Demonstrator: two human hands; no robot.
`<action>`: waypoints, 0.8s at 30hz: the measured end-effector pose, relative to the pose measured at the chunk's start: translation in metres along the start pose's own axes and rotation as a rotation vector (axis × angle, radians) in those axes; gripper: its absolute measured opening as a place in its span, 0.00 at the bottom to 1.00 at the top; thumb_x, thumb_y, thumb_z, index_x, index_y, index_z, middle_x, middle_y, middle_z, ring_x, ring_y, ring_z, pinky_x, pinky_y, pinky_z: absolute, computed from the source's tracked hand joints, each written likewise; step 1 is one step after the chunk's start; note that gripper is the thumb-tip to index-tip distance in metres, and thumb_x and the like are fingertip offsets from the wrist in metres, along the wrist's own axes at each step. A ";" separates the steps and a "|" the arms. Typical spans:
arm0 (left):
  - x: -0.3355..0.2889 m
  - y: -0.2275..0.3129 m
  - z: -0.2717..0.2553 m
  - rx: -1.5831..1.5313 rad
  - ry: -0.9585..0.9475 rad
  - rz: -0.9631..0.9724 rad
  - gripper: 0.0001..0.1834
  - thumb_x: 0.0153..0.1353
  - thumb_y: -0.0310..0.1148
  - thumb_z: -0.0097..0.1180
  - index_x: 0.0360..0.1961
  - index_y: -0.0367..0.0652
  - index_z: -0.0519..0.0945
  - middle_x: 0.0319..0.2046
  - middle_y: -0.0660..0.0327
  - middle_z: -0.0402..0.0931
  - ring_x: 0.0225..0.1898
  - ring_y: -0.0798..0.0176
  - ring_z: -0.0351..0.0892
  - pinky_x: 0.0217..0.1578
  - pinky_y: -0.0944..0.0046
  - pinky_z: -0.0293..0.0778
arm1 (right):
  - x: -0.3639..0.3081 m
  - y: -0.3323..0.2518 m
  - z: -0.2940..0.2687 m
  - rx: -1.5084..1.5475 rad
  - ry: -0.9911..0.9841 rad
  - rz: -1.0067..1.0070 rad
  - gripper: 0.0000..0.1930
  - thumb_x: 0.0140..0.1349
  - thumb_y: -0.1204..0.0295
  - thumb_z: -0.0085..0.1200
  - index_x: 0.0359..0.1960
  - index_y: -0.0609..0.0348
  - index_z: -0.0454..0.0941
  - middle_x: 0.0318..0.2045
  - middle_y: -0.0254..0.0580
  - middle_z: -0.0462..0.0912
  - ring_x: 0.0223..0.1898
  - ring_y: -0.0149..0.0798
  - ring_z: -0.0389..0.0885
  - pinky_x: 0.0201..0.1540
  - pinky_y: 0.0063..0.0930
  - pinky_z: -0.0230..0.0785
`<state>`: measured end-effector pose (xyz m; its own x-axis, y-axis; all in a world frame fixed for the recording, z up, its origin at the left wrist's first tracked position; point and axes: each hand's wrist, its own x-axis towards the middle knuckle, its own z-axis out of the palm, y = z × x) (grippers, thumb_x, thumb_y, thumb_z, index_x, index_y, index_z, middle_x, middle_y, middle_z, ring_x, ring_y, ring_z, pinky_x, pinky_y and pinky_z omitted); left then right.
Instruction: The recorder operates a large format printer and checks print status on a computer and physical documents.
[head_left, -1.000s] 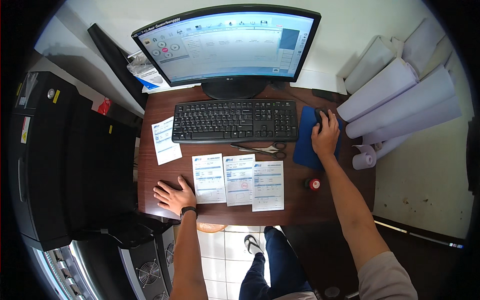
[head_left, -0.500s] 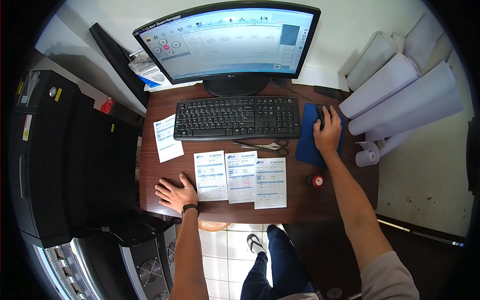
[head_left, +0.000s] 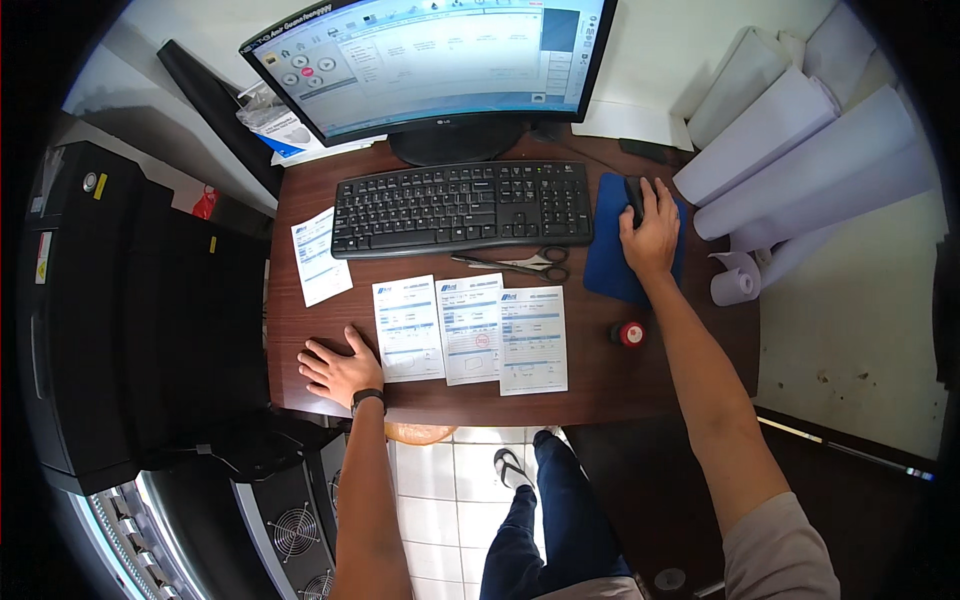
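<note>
My right hand (head_left: 655, 240) rests over a black computer mouse (head_left: 633, 198) on a blue mouse pad (head_left: 606, 270), its fingers along the mouse. Flat on the brown desk (head_left: 640, 395), with fingers spread, lies my left hand (head_left: 340, 372); a dark band circles that wrist. Beside it are three printed forms: a left one (head_left: 408, 340), a middle one (head_left: 465, 325) with a red round mark, and a right one (head_left: 532, 345) overlapping the middle one's edge. Another form (head_left: 318, 268) lies partly against the black keyboard (head_left: 460, 212). Scissors (head_left: 520, 266) sit just below the keyboard.
A lit monitor (head_left: 430, 75) stands behind the keyboard. Left of the desk is a large black machine (head_left: 100, 320). White paper rolls (head_left: 760, 140) lean at the right wall. A red-topped round object (head_left: 628, 334), perhaps a stamp, stands near my right forearm.
The view has tilted slightly, so the desk and its things appear higher in the picture. Both hands keep their places, the right on the mouse and the left on the desk.
</note>
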<state>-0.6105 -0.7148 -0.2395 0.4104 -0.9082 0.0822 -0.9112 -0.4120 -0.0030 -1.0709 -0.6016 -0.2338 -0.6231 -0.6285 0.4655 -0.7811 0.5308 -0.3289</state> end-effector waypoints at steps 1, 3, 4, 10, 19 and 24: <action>0.000 0.000 0.000 -0.001 -0.003 -0.003 0.48 0.66 0.69 0.33 0.75 0.42 0.54 0.74 0.45 0.49 0.76 0.44 0.44 0.72 0.40 0.42 | 0.000 0.000 0.000 -0.004 -0.002 0.011 0.29 0.62 0.63 0.50 0.66 0.54 0.69 0.67 0.52 0.65 0.69 0.56 0.61 0.68 0.50 0.55; 0.000 0.000 0.000 0.001 -0.007 -0.006 0.48 0.66 0.69 0.33 0.75 0.42 0.54 0.74 0.45 0.49 0.76 0.44 0.44 0.72 0.40 0.43 | 0.000 0.000 0.000 0.000 -0.009 0.008 0.29 0.62 0.63 0.50 0.66 0.54 0.69 0.67 0.52 0.65 0.69 0.56 0.61 0.68 0.50 0.55; 0.000 0.000 0.000 -0.005 0.001 -0.004 0.48 0.66 0.69 0.34 0.74 0.42 0.54 0.74 0.45 0.49 0.76 0.44 0.44 0.72 0.40 0.43 | 0.000 0.000 0.000 -0.001 -0.005 0.013 0.29 0.62 0.63 0.50 0.66 0.54 0.69 0.68 0.51 0.65 0.69 0.56 0.61 0.68 0.50 0.55; 0.000 0.000 0.002 -0.026 0.016 -0.004 0.48 0.66 0.69 0.35 0.74 0.42 0.55 0.74 0.45 0.49 0.76 0.44 0.44 0.72 0.40 0.43 | 0.000 0.000 0.000 -0.007 -0.004 0.019 0.29 0.62 0.62 0.51 0.66 0.53 0.69 0.67 0.51 0.65 0.68 0.55 0.62 0.68 0.50 0.55; 0.000 0.000 0.001 0.003 -0.023 -0.021 0.49 0.65 0.71 0.32 0.75 0.44 0.53 0.75 0.47 0.47 0.77 0.46 0.42 0.72 0.41 0.42 | 0.000 0.003 0.001 -0.019 -0.018 0.026 0.30 0.62 0.61 0.51 0.67 0.52 0.66 0.69 0.49 0.63 0.69 0.55 0.61 0.69 0.50 0.55; 0.000 0.000 0.001 -0.039 -0.027 -0.014 0.49 0.65 0.70 0.33 0.75 0.43 0.53 0.75 0.45 0.46 0.77 0.45 0.42 0.72 0.40 0.41 | -0.001 0.004 0.002 -0.011 -0.016 0.026 0.30 0.62 0.61 0.51 0.68 0.52 0.66 0.69 0.48 0.63 0.69 0.55 0.61 0.69 0.50 0.55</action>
<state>-0.6106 -0.7147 -0.2402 0.4236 -0.9042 0.0549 -0.9058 -0.4221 0.0373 -1.0734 -0.6003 -0.2368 -0.6439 -0.6232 0.4440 -0.7642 0.5530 -0.3321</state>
